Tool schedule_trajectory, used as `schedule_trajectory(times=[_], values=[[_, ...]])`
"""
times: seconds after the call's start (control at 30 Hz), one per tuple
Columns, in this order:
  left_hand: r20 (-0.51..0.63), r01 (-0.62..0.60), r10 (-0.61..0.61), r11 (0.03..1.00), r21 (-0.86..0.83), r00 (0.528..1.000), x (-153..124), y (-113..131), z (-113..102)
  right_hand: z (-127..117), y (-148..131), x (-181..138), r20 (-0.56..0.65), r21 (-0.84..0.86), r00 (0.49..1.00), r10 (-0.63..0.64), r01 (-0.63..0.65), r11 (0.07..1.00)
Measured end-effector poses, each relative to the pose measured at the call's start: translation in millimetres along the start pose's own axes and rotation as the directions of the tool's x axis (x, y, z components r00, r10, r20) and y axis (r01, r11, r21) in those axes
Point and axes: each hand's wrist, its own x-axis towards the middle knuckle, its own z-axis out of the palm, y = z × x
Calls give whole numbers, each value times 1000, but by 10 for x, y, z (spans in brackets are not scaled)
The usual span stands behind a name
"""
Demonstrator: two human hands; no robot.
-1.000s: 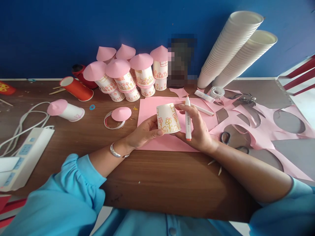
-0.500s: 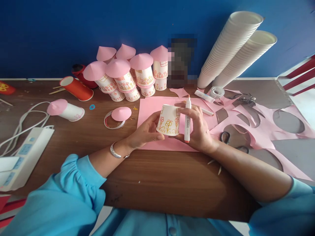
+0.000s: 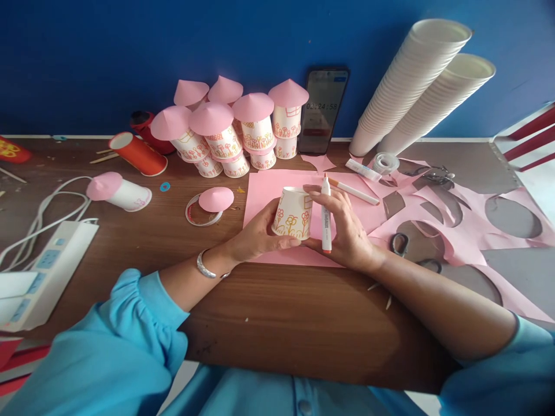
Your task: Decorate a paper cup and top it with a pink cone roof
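My left hand (image 3: 260, 237) is closed around the left side and base of a white paper cup (image 3: 292, 215), held upside down. Flowers and grass in red and yellow are drawn on its side. A white marker (image 3: 326, 222) with an uncapped orange-red tip pointing up is gripped in my right hand (image 3: 347, 234), whose fingers also touch the cup's right side. Under the hands lies a pink paper sheet (image 3: 262, 190). On it, beyond my right hand, rests a second marker (image 3: 355, 192).
Cup houses with pink cone roofs (image 3: 255, 124) stand at the back, beside a phone (image 3: 324, 112). Two tall cup stacks (image 3: 403, 86) lean against the blue wall. Pink scraps (image 3: 468, 248) and scissors (image 3: 399, 244) lie right, a power strip (image 3: 65, 271) left.
The cup has turned slightly and shifted a little left, with my left thumb further along its base. The marker in my right hand has moved slightly left with it.
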Motion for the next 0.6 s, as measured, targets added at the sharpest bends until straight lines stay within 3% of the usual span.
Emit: schedule_trajectory(times=[0.37, 0.6], values=[[49, 45, -44, 998, -34, 998, -6, 47, 37, 1, -22, 1, -18, -2, 1000, -1, 1, 1000], [-14, 74, -76, 988, -139, 997, 7, 2, 10, -30, -45, 5, -69, 101, 996, 51, -44, 994]])
